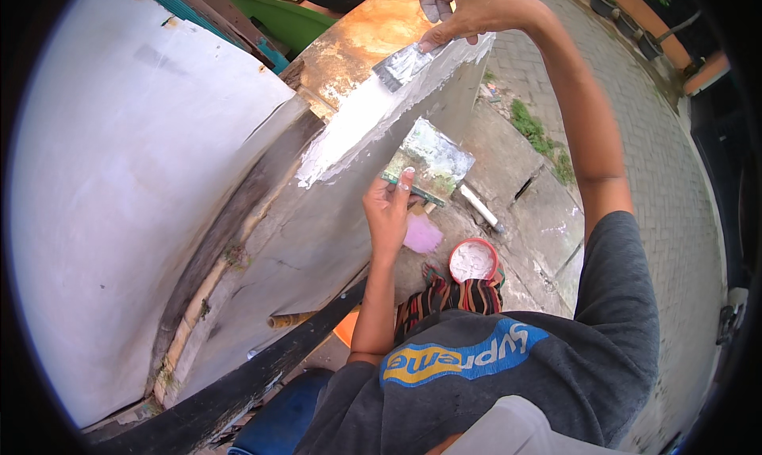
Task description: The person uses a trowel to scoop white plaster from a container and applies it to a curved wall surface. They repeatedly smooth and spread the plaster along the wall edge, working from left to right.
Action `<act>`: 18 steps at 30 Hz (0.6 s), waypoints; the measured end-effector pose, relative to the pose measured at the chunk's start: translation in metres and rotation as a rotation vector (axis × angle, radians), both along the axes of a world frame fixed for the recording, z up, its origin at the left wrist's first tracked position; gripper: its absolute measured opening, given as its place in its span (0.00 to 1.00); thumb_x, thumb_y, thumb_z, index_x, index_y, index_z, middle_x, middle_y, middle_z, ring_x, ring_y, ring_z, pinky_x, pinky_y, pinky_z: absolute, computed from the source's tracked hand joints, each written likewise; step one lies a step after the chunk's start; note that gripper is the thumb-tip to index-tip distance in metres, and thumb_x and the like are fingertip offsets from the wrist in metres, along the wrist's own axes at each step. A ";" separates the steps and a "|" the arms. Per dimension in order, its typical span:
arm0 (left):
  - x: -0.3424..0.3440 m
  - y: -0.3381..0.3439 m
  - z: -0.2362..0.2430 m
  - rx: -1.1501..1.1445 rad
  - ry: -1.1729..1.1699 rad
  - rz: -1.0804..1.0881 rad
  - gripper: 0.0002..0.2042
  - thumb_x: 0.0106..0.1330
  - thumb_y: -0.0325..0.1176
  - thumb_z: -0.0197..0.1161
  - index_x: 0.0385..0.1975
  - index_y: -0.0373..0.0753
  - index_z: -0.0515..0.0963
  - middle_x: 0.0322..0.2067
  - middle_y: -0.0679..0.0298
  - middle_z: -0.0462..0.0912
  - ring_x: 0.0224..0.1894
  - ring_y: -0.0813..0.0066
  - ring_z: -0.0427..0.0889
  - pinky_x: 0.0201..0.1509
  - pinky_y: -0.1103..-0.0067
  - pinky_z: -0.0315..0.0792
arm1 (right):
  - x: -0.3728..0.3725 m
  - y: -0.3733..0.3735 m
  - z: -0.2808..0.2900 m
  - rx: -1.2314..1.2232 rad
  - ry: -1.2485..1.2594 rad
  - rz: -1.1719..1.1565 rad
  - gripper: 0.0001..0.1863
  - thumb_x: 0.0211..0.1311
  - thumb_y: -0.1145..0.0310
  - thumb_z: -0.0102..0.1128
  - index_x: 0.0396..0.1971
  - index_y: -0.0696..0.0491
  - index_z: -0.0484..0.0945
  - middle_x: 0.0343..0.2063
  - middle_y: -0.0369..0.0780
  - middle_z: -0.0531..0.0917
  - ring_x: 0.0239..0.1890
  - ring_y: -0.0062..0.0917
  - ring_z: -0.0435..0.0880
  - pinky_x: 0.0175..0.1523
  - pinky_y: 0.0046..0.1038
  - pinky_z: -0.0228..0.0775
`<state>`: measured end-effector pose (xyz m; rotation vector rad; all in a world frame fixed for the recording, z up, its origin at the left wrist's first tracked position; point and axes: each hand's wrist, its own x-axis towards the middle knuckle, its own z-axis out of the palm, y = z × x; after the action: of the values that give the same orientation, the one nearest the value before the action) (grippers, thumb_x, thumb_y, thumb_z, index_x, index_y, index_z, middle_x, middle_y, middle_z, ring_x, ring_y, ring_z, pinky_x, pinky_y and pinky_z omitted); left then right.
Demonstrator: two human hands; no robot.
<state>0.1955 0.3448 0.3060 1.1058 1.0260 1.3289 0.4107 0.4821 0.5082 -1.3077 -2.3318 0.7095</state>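
My right hand (pixel 468 14) grips a putty knife (pixel 401 66), whose broad blade lies on the white putty (pixel 357 121) spread along the top edge of a low concrete wall (pixel 429 121). Below and nearer to me, my left hand (pixel 389 209) holds a flat, putty-smeared plate (pixel 436 157) by its green edge, with the thumb on top. The plate is tilted beside the wall face, apart from the knife. Wet-looking putty covers a strip of the wall top, while the part beyond it is orange-brown and stained.
A red-rimmed tub of white putty (pixel 474 260) stands by my legs. Near it lie a white tube (pixel 480 209) and something pink (pixel 422 234). A black beam (pixel 238 383) crosses at lower left, below a large white panel (pixel 143 177). Paving (pixel 659 153) stretches along the right.
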 end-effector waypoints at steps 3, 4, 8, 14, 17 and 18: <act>0.007 -0.001 -0.003 0.016 0.015 -0.005 0.10 0.68 0.33 0.61 0.38 0.30 0.78 0.28 0.64 0.81 0.28 0.83 0.79 0.30 0.83 0.78 | -0.010 -0.007 -0.002 0.269 -0.129 0.088 0.24 0.39 0.56 0.76 0.24 0.61 0.76 0.17 0.44 0.78 0.22 0.31 0.79 0.28 0.32 0.69; 0.009 -0.001 -0.004 0.007 0.028 -0.008 0.10 0.68 0.33 0.61 0.38 0.30 0.78 0.29 0.64 0.81 0.28 0.83 0.79 0.30 0.83 0.78 | -0.012 -0.008 -0.004 0.332 -0.132 0.095 0.24 0.38 0.57 0.75 0.26 0.63 0.77 0.20 0.48 0.79 0.25 0.37 0.79 0.33 0.35 0.69; 0.014 -0.002 0.000 0.006 0.008 -0.016 0.10 0.68 0.33 0.61 0.40 0.30 0.78 0.29 0.63 0.82 0.29 0.82 0.79 0.30 0.83 0.78 | -0.003 -0.004 -0.009 0.423 -0.150 0.098 0.24 0.38 0.57 0.74 0.27 0.62 0.78 0.21 0.49 0.80 0.25 0.37 0.80 0.33 0.35 0.71; 0.003 -0.009 0.003 0.024 -0.004 -0.009 0.10 0.69 0.32 0.60 0.41 0.30 0.78 0.31 0.63 0.82 0.31 0.81 0.80 0.31 0.82 0.79 | 0.035 -0.003 0.004 0.175 -0.164 -0.127 0.24 0.39 0.55 0.77 0.23 0.60 0.77 0.13 0.40 0.78 0.16 0.25 0.80 0.23 0.28 0.70; 0.002 -0.013 0.009 0.018 -0.008 -0.006 0.10 0.69 0.32 0.60 0.41 0.30 0.78 0.31 0.63 0.82 0.30 0.81 0.80 0.31 0.82 0.79 | 0.062 -0.002 0.010 0.098 -0.190 -0.230 0.22 0.40 0.56 0.77 0.22 0.59 0.77 0.13 0.39 0.78 0.17 0.23 0.81 0.22 0.27 0.71; 0.004 -0.014 0.012 0.015 -0.013 -0.010 0.10 0.69 0.33 0.60 0.41 0.30 0.78 0.31 0.63 0.82 0.30 0.81 0.80 0.31 0.82 0.79 | 0.072 -0.004 0.012 0.082 -0.177 -0.280 0.22 0.40 0.56 0.77 0.21 0.58 0.77 0.14 0.38 0.79 0.17 0.22 0.80 0.22 0.26 0.71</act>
<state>0.1993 0.3305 0.3177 1.1106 1.0013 1.3356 0.4828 0.4780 0.5206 -1.6746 -2.2174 0.4207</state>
